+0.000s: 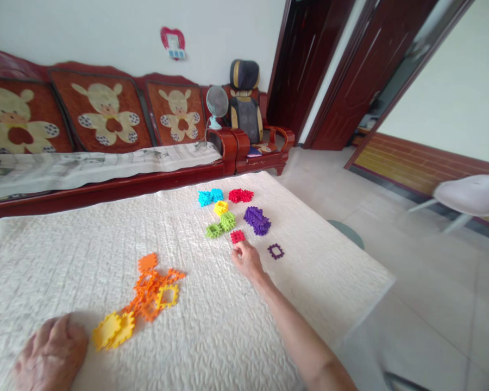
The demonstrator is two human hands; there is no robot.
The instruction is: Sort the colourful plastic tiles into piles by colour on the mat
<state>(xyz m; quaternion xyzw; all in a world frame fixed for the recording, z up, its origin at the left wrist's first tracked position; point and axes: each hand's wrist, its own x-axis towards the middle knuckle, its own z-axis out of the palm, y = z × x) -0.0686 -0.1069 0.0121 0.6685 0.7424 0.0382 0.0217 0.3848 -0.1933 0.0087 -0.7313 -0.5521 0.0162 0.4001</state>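
Observation:
My right hand is closed at the near edge of a red toothed piece on the white quilted cloth. Just beyond that piece lie green pieces, a purple pile and a yellow piece. Blue pieces and a red pile are farther back. A purple frame rests to the right. My left hand lies on the cloth, fingers curled down, beside yellow pieces and an orange heap; whatever is under its fingers is hidden.
A wooden sofa with bear-patterned cushions runs behind the table. A small fan and an armchair with a massage pad stand at its right end. At the far right is a white chair.

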